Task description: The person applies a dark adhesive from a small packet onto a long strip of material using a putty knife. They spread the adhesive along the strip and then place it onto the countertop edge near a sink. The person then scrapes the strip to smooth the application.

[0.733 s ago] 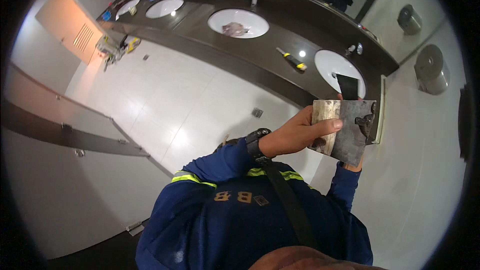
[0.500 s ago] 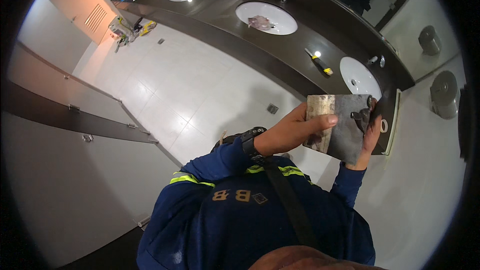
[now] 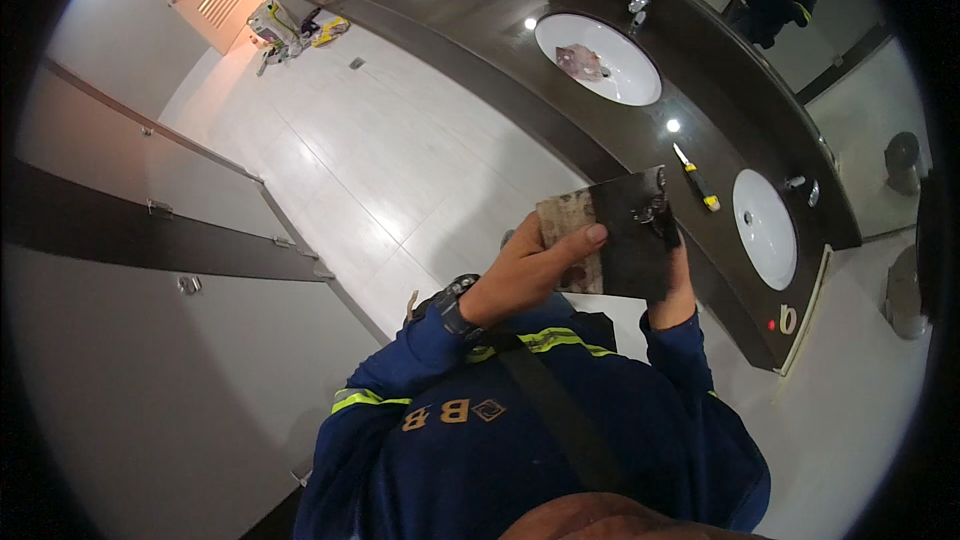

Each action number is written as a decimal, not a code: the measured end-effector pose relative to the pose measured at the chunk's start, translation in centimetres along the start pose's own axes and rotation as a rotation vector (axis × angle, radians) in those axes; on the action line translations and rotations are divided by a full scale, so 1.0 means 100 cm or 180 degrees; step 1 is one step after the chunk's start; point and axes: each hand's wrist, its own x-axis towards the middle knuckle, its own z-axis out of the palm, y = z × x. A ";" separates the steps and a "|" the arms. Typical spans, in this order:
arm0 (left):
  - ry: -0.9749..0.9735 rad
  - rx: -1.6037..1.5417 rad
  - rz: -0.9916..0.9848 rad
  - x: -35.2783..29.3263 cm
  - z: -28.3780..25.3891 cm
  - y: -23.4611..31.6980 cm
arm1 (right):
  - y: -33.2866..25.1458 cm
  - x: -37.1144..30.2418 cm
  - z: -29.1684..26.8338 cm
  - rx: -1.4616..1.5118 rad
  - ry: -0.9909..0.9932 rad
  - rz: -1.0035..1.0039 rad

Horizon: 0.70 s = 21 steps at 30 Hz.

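Both hands grip one flat dark panel (image 3: pixel 625 240), raised in front of the chest. Left hand (image 3: pixel 525 275) closes on its lighter, mottled left edge, thumb laid across the face. Right hand (image 3: pixel 675 285) holds the right edge from behind, fingers wrapped over the top corner. Beyond lies a dark countertop (image 3: pixel 600 110) with white basins (image 3: pixel 597 58); a yellow-handled utility knife (image 3: pixel 695 177) rests on it, well apart from the panel.
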 end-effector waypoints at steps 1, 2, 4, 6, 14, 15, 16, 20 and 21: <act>0.0006 0.0108 -0.0024 0.008 -0.010 0.011 | 0.001 0.020 0.014 -0.0076 -0.0108 0.0027; -0.0009 0.0173 -0.0038 0.016 -0.020 0.021 | 0.003 0.040 0.021 -0.0499 -0.0172 -0.0074; -0.0036 0.0440 -0.0076 0.033 -0.047 0.038 | 0.011 0.082 0.035 -0.1621 -0.0281 -0.0421; -0.0011 0.0885 -0.0171 0.045 -0.078 0.058 | 0.025 0.126 0.066 -0.1529 -0.0324 -0.0351; 0.2948 0.0352 0.1423 0.019 -0.224 0.132 | 0.115 0.312 0.049 -0.1294 -0.0786 0.1382; 0.3121 0.0193 0.1504 -0.005 -0.257 0.135 | 0.123 0.331 0.059 -0.1549 -0.0888 0.1342; 0.3185 -0.0099 0.1758 -0.006 -0.266 0.145 | 0.133 0.350 0.067 -0.1752 -0.0966 0.1295; 0.4360 0.0187 0.2294 -0.034 -0.321 0.168 | 0.185 0.426 0.120 -0.2179 -0.1368 0.1179; 0.4431 -0.0040 0.2428 -0.041 -0.336 0.174 | 0.200 0.445 0.135 -0.2192 -0.1471 0.1166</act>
